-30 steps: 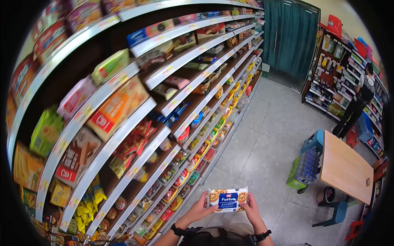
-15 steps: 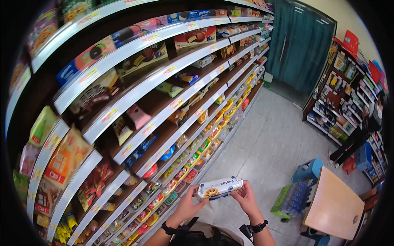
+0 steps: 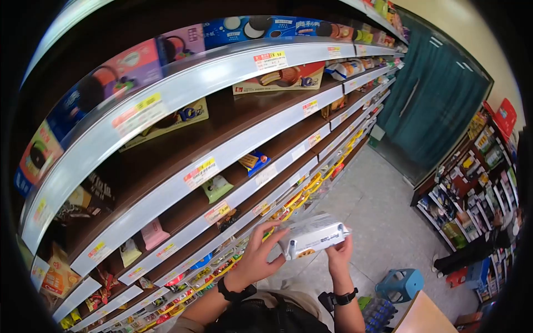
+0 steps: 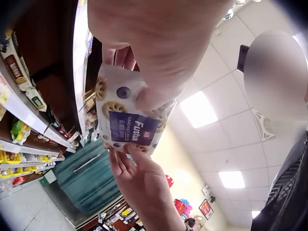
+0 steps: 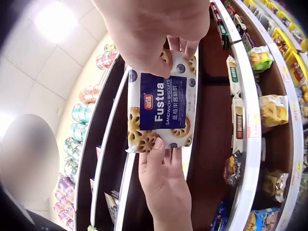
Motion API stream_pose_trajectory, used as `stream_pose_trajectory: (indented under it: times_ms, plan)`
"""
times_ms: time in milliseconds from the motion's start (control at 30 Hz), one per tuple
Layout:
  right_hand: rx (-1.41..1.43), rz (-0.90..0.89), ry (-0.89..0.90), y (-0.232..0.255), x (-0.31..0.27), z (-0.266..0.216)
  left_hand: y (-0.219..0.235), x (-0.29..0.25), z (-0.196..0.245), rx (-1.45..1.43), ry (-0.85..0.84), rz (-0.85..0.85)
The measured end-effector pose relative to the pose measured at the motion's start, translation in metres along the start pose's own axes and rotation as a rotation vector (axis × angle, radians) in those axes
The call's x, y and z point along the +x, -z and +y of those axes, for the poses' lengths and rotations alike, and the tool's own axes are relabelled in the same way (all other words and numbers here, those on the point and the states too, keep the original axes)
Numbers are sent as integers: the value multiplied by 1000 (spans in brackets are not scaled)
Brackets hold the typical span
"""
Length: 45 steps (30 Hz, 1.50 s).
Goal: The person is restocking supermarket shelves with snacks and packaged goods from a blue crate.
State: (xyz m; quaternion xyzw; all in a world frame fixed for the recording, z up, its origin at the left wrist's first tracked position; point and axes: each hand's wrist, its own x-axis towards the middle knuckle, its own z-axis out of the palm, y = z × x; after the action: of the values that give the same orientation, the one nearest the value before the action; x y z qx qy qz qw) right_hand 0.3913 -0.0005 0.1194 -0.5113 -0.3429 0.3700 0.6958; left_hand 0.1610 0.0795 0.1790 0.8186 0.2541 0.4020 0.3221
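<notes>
Biscuit packet (image 3: 313, 235), held level between both grips. Left hand (image 3: 257, 257) clamped on near end, right hand (image 3: 339, 250) pinching far end. Shelves (image 3: 183, 100) just beyond left grip.

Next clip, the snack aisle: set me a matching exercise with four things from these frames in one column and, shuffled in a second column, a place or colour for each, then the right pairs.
Things:
1. biscuit pack
2. curtain
3. stool
4. left hand

Places or colours:
A. blue, on the floor of the aisle
B. dark green, at the far end of the aisle
C. held between both hands
D. grips the pack's end nearer the shelves

The right hand holds the pack's other end.

Pairs: 1-C, 2-B, 3-A, 4-D
</notes>
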Motion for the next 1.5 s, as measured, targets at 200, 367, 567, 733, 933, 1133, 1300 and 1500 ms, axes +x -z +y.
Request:
stream_pose_trajectory:
  times_ms: [200, 367, 567, 733, 933, 1133, 1300, 1500]
  plan:
    - [-16, -103, 322, -7, 144, -39, -23, 103, -22, 291, -129, 195]
    - [36, -274, 433, -3, 261, -48, -56, 183, -36, 394, -63, 389]
    - [147, -499, 377, 12, 364, -57, -89, 262, -43, 571, 141, 523]
    - [-190, -644, 351, 21, 424, -66, -113, 296, -65, 538, 353, 655]
    - [-466, -657, 507, 20, 447, -56, -122, 322, -72, 702, 493, 722]
    - [-472, -624, 623, 26, 450, -33, -136, 321, -75, 754, 601, 707]
    - [-221, -520, 647, 43, 415, -7, -145, 271, -59, 913, 413, 766]
    - [-106, -900, 317, 32, 292, 45, -154, 107, -57, 633, 623, 631]
